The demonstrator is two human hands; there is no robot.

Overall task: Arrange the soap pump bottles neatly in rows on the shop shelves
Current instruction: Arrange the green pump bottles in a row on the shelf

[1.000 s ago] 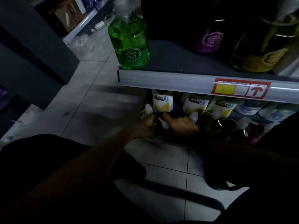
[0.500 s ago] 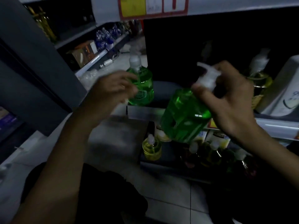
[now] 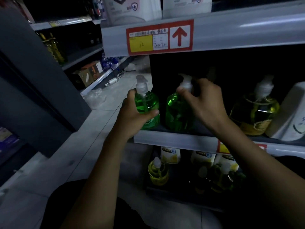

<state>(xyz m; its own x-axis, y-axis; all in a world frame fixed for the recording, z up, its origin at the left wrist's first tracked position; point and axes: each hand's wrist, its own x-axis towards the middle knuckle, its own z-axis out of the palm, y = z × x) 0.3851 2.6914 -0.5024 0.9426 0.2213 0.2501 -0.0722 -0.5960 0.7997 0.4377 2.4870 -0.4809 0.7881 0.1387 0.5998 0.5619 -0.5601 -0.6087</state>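
**Inspector A:** Left grip?

**Inspector B:** Left hand wrapped round the body of the first green bottle, thumb across its front. The bottle is upright at the left end of the middle shelf.

**Inspector A:** Right grip?

**Inspector B:** Right hand curled, fingers pinching the white pump of the second green bottle, which is upright just beside the first.

**Inspector A:** Surroundings?

**Inspector B:** A yellow bottle stands further right on the same shelf, with a white container just beside it. There is a small yellow bottle on the shelf below and a red price tag on the edge above.
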